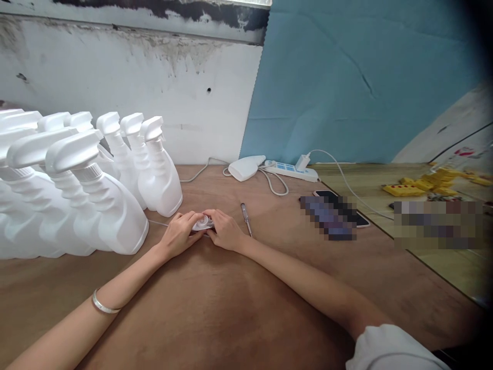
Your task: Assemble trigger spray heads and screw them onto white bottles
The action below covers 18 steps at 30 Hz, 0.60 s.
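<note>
On the table before me, a white plastic spray head [203, 223] is held between both hands, its round part facing up. My left hand [182, 234] is closed around its left side, and my right hand [224, 229] grips the right side with thumb and fingers. A thin white tube [158, 223] sticks out to the left, past the left hand; where it joins the head is hidden by the fingers. Just right of my right hand lies a small screwdriver [245, 218] with a clear handle. White spray bottles [111, 210] stand upright in rows at the left.
A white bottle [244, 168] lies on its side near the wall, beside a power strip [290, 170] with a charger [303, 162] and cables. Phones [362, 220] rest at the right, partly blurred. Yellow pieces [427, 182] lie on the neighbouring surface.
</note>
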{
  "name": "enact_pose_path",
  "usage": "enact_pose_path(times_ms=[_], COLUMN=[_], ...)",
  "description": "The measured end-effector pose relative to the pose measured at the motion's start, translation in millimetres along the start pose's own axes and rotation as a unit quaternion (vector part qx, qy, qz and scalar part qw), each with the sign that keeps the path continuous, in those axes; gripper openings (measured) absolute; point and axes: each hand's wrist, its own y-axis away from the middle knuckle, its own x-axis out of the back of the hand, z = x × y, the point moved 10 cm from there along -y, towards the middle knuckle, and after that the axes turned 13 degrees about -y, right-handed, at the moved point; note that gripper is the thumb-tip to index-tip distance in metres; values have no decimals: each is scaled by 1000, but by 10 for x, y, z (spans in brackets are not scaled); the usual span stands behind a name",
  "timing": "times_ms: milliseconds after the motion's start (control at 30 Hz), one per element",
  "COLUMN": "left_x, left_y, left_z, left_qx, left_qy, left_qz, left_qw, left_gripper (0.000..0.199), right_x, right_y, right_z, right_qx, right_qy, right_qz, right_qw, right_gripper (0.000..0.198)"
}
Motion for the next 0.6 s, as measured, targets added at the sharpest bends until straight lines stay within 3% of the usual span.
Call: enact_pose_path(times_ms=[167, 233, 300, 367, 500, 600], left_x=[126, 194, 250, 287, 333, 344], left_y=[35, 54, 69, 79, 102, 112], left_z=[-138, -190, -213, -212, -193, -190], left_qx=[52, 75, 88, 92, 93, 92], left_qy=[-3, -9, -14, -18, -22, -32], left_qz=[78, 109, 130, 143, 164, 171], left_qw=[996, 991, 987, 985, 982, 980], left_gripper=[24, 24, 26, 27, 31, 29], right_x=[177, 286, 347, 293, 49, -22], right_y=[0, 31, 64, 61, 8, -11], right_z=[-156, -199, -223, -243, -226, -165], right_qx=[30, 36, 43, 57, 64, 43], right_qy=[22, 34, 43, 53, 78, 75], right_qz=[62, 111, 143, 123, 15, -16], right_qw=[997, 993, 988, 989, 995, 996], right_gripper=[51, 43, 24, 6, 19, 26])
